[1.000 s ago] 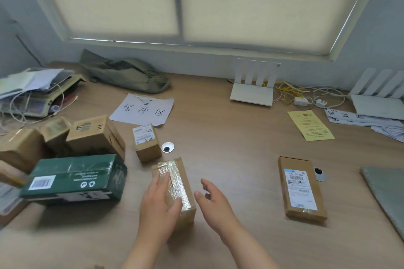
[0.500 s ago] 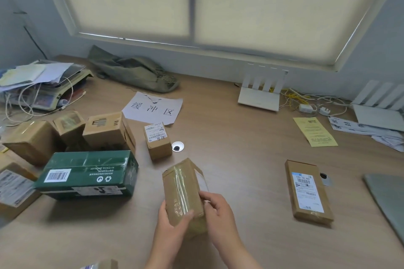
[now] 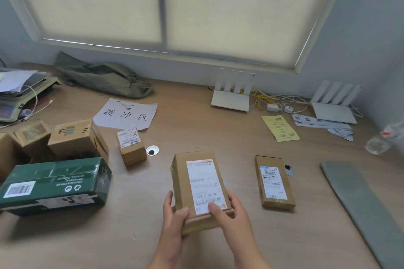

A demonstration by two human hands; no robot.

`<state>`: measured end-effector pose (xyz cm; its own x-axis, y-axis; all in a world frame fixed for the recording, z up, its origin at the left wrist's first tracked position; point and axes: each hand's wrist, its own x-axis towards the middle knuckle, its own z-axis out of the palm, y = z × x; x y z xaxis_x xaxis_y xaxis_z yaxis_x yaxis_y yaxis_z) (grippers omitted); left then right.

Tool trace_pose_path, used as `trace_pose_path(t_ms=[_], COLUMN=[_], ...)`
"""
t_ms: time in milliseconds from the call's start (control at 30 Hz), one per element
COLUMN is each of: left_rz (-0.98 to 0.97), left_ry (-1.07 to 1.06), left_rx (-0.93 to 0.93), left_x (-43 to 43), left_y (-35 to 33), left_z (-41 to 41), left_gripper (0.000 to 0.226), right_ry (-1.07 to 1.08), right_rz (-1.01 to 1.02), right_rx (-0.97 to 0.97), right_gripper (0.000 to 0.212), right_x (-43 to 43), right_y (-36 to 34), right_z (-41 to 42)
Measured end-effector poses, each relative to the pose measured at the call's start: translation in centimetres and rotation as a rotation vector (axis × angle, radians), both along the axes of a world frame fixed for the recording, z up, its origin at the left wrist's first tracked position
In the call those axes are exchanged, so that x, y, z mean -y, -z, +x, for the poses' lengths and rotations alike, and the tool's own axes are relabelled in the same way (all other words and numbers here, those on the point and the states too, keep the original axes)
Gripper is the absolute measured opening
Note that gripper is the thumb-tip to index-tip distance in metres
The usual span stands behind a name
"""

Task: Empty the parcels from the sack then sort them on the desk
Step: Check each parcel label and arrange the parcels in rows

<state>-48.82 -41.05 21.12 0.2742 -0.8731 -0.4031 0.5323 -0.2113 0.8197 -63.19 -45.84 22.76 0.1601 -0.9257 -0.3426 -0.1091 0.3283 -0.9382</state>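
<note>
Both hands hold one brown parcel label-up, above the worktop: left hand and right hand fingers curled round its near end. Flat parcel beside, right; green box left; sack at back.

Seven parcels in all. Six in brown cardboard: one long labelled parcel between the hands, one flat parcel, one small cube parcel, one printed box, one taped box, one cut-off box at the left edge. One green carton. One olive sack. Two hands: left hand, right hand. Two white routers, left router and right router, four antennas each. Two round grommets in the desk: left grommet, right grommet. One white sign bearing three characters; one yellow slip. Two white plug adapters: left adapter, right adapter. One clear bottle. One grey-green mat. Two roller blinds: left blind, right blind.
</note>
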Motion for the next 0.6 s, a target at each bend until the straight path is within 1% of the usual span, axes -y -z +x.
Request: trace_pose_path(t_ms=[67,133,167,233,267,333,367,400,433,467,500,567,600], left_rz=[-0.016,-0.028,-0.03,-0.041,-0.049,-0.049,-0.04,-0.027,-0.011,0.012,0.042,0.084,0.096], left_ry=[0.012,0.06,0.082,0.083,0.061,0.011,0.001,-0.011,-0.037,-0.075,-0.118,-0.175,-0.176], left_rx=[-0.006,0.008,0.02,0.061,0.086,0.111,0.109,0.105,0.099,0.093,0.084,0.049,0.035], left_x=[0.4,0.7,0.9,1.5,1.9,2.9,3.4,3.9,4.2,4.5,4.6,4.3,4.0], left_y=[-0.3,-0.4,-0.5,-1.1,-1.5,-2.2,-2.7,-2.9,-3.2,-3.3,-3.3,-2.9,-2.5], left_z=[-1.8,-3.2,-3.7,-3.8,-3.5,-2.7,-2.4,-2.2,-2.5,-2.9,-3.4,-4.3,-4.5], left_gripper=[0.11,0.118,0.12,0.116,0.106,0.076,0.062,0.054,0.049,0.047,0.046,0.046,0.05], right_ry=[0.038,0.095,0.107,0.08,0.05,0.01,0.036,0.089,0.144,0.168,0.159,0.066,0.038], right_rz=[0.119,0.145,0.136,0.117,0.111,0.091,0.075,0.063,0.073,0.093,0.122,0.193,0.216], right_rx=[0.166,0.264,0.282,0.277,0.266,0.253,0.256,0.257,0.267,0.283,0.291,0.288,0.286], right_gripper=[0.06,0.052,0.048,0.052,0.057,0.065,0.07,0.078,0.086,0.09,0.085,0.058,0.047], right_x=[-0.4,-0.5,-0.4,0.0,0.3,0.8,1.1,1.3,1.5,1.6,1.6,1.4,1.5], right_y=[-0.4,-0.4,-0.6,-1.2,-1.6,-2.4,-2.6,-2.7,-2.7,-2.6,-2.8,-3.4,-3.5], right_z=[-1.4,-2.9,-3.6,-5.3,-5.9,-6.8,-7.1,-7.1,-7.1,-6.9,-6.6,-6.1,-6.3])
